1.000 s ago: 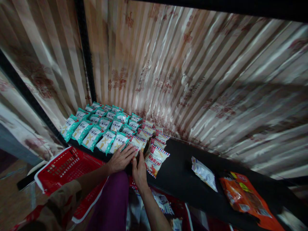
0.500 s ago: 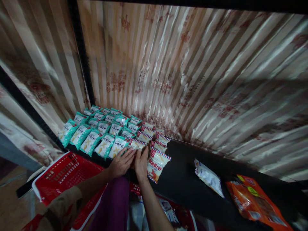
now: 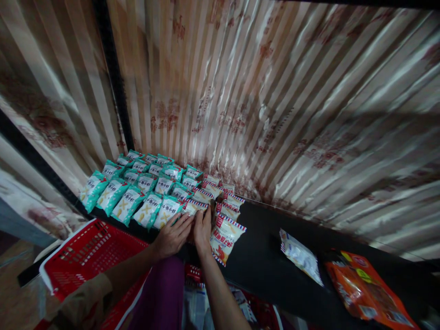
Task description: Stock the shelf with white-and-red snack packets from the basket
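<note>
My left hand (image 3: pixel 174 237) presses against the left side of a cream snack bag (image 3: pixel 194 207) with a red, white and blue striped top edge. On that bag's right side lies my right hand (image 3: pixel 202 230), fingers together and pointing away from me. Between them the hands cover the bag's lower part. Just right of my right hand, another cream snack bag (image 3: pixel 227 238) leans at the front of its row. Left of my left hand stand several rows of teal and white snack bags (image 3: pixel 171 211).
A black shelf (image 3: pixel 257 243) runs along a striped, patterned curtain (image 3: pixel 233 91). Farther right lie a loose white snack bag (image 3: pixel 301 256) and an orange packet (image 3: pixel 367 286). Below the shelf is a red basket (image 3: pixel 92 247). A black post (image 3: pixel 113 68) rises at the left.
Both hands stay on the same cream snack bag with hardly any movement. The view has shifted slightly.
</note>
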### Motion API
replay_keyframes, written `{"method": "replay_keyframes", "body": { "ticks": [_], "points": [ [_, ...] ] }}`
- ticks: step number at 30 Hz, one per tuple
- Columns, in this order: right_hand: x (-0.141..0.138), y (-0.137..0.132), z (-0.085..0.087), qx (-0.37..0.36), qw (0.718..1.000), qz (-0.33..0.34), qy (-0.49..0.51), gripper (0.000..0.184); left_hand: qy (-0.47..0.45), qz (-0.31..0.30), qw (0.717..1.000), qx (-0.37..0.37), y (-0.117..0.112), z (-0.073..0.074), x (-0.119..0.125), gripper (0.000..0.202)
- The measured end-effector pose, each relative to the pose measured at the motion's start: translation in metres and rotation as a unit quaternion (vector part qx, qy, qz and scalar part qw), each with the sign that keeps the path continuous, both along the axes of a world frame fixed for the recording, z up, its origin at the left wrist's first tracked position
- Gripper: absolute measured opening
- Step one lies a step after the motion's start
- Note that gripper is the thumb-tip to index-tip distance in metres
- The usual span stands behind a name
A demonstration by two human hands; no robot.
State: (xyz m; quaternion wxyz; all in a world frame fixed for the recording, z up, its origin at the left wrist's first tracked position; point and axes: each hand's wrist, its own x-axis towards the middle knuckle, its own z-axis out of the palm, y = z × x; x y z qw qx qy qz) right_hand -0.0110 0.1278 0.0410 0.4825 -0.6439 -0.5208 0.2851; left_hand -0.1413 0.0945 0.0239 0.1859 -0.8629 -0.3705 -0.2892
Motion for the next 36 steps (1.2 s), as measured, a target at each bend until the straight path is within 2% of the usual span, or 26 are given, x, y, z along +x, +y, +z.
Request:
{"method": "replay_keyframes", "body": {
  "ticks": [6,10,14,20,28,36],
  "points": [
    [0.001,0.002,0.006,-0.013,1.000,0.000,-0.009,0.074,0.002,-0.005,1.000,0.000,0.000,-0.001,0.000,0.033],
    [-0.001,0.001,0.020,0.023,0.999,0.007,-0.025,0.075,-0.007,-0.011,1.000,-0.001,0.001,-0.004,0.000,0.029],
    [-0.004,0.013,0.029,0.053,0.998,0.006,-0.035,0.073,-0.016,-0.020,1.000,-0.003,0.001,-0.005,0.001,0.029],
    [-0.004,0.037,0.029,0.065,0.996,-0.021,-0.059,0.072,-0.017,-0.014,1.000,0.005,0.001,-0.002,0.002,0.034],
    [-0.003,0.050,0.025,0.041,0.998,-0.048,-0.024,0.075,-0.008,-0.011,1.000,0.001,0.002,-0.004,0.001,0.037],
    [0.000,0.060,0.030,0.023,0.997,-0.075,-0.011,0.070,-0.005,-0.012,1.000,0.008,-0.001,0.001,0.001,0.038]
  ]
}}
